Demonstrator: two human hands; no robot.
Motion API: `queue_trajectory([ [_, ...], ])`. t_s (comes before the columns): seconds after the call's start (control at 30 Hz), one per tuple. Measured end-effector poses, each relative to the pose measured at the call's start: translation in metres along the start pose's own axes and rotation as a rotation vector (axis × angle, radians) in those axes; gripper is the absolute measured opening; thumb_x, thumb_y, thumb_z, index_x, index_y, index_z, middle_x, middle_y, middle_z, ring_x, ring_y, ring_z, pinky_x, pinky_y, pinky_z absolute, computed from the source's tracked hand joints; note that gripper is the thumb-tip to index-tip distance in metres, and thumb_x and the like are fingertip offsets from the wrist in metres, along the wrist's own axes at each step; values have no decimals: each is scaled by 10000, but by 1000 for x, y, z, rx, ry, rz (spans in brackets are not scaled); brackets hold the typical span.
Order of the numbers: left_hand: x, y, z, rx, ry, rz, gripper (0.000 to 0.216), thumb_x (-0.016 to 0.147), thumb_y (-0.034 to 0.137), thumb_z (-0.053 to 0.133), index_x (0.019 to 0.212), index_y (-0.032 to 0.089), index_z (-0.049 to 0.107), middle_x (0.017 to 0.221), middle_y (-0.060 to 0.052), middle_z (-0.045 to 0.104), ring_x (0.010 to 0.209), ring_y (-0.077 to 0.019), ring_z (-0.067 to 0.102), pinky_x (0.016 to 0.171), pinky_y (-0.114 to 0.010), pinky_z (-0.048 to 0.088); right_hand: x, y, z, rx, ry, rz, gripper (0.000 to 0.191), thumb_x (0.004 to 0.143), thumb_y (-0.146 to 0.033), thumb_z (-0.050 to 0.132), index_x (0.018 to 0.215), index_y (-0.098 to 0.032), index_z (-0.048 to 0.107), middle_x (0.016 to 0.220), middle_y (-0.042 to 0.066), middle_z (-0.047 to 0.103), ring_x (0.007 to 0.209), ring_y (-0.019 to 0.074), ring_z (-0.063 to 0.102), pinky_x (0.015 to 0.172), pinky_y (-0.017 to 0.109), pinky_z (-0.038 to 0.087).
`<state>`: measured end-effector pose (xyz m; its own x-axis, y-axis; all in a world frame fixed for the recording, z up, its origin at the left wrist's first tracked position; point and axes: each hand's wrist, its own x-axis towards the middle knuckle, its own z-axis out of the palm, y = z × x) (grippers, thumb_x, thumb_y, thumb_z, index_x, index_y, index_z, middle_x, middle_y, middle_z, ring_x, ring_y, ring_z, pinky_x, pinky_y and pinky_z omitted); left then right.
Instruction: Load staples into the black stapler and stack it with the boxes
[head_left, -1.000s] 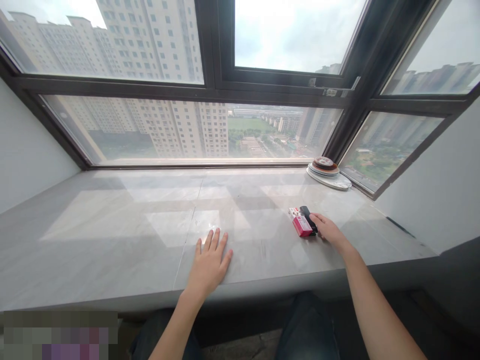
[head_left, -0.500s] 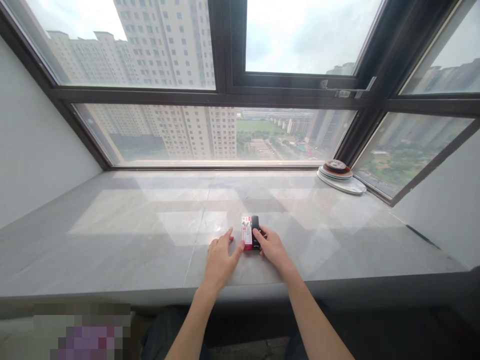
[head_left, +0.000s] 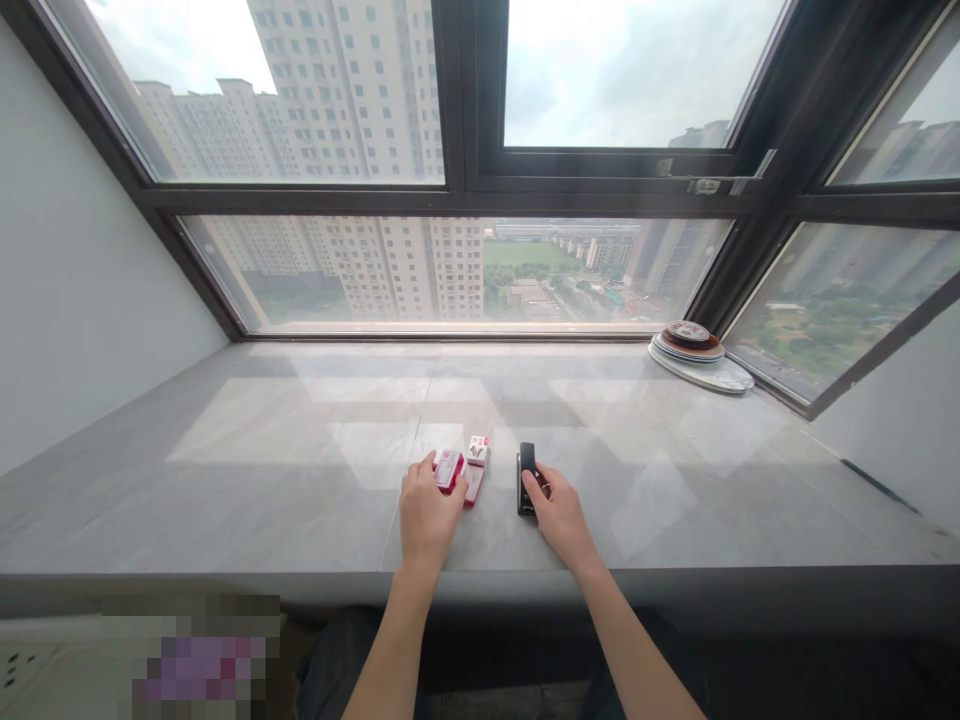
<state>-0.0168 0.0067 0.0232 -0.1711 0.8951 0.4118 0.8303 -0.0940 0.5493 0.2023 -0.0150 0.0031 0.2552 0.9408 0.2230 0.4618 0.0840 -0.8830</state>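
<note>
My left hand (head_left: 431, 510) is closed around a small red-and-white box (head_left: 449, 471), with the thumb on its right side and the fingers behind it. Just right of that box is another small white-and-red box (head_left: 478, 450) with a staple-like picture on it. A pinkish-red piece (head_left: 474, 485) shows below it; I cannot tell whether it is part of the same box. A black stapler (head_left: 527, 478) stands on the ledge farther right, its length pointing toward the window. My right hand (head_left: 559, 510) grips it from the right, thumb on top.
The pale stone ledge (head_left: 300, 500) runs up to a dark-framed window (head_left: 457, 200). Stacked plates (head_left: 694, 355) rest in the far right corner. A thin dark strip (head_left: 879, 485) lies along the right wall. The ledge's front edge (head_left: 225, 575) is close to my forearms.
The red-and-white box has gone left in my left hand, away from the stapler. A gap now separates the boxes from the stapler. My right hand has stayed on the stapler.
</note>
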Motion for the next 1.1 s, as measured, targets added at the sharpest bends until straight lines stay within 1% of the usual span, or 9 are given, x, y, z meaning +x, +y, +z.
queue_trajectory([
  [0.13,24,-33,-9,67,7,-75,525,879,398,613,1346,167,549,1216,-126,618,1135,-289,578,989,-393,452,-1,-9,-1,6,8,12,531,943,-578,482,1185,-168,718,882,76,720,724,224,637,674,323,520],
  [0.27,33,-45,-20,91,19,-118,482,889,428,601,1309,192,582,1191,-109,647,1127,-297,582,961,-396,451,-4,-17,-5,22,17,24,517,922,-575,503,1169,-184,736,795,71,717,694,245,658,629,336,523],
  [0.43,10,-53,-41,155,130,-138,510,899,467,586,1342,219,533,1156,-94,661,1107,-310,580,917,-419,442,-5,-18,-6,17,26,28,525,914,-579,514,1178,-184,739,757,66,709,663,249,661,605,340,519],
  [0.63,-17,-70,-58,252,51,-188,501,866,444,623,1324,260,536,1149,-85,645,1103,-334,548,923,-475,418,-2,-8,-1,0,43,21,531,924,-582,507,1174,-172,734,834,78,721,709,242,648,661,339,517],
  [0.73,-22,-49,-50,254,52,-105,400,904,422,592,1278,280,600,1236,-101,595,1148,-339,515,943,-480,412,-2,-5,2,-35,47,1,535,910,-579,544,1208,-169,715,858,69,710,720,226,628,702,335,512],
  [0.83,-23,-8,-30,166,-24,70,279,958,396,540,1187,309,673,1225,-86,577,1140,-305,522,961,-452,413,-2,-5,4,-64,40,-20,561,854,-571,626,1240,-169,695,850,53,692,713,214,613,694,322,505],
  [0.93,-16,27,-9,102,-96,177,269,961,390,547,1174,311,691,1204,-88,572,1146,-300,520,975,-453,404,-4,-7,5,-51,31,-9,574,835,-545,648,1266,-167,672,841,42,678,707,204,613,685,311,503],
  [1.0,-8,37,1,94,-104,196,308,945,385,573,1228,304,662,1203,-92,569,1153,-306,513,972,-456,401,-6,-7,2,-33,11,17,588,831,-536,653,1291,-169,644,826,29,666,677,192,607,669,303,501],
  [1.1,-2,31,6,106,-87,168,410,904,398,627,1288,257,599,1212,-105,566,1171,-318,500,965,-452,405,-5,-8,-11,-54,-23,31,563,822,-507,668,1285,-190,621,870,24,666,648,177,596,655,300,501],
])
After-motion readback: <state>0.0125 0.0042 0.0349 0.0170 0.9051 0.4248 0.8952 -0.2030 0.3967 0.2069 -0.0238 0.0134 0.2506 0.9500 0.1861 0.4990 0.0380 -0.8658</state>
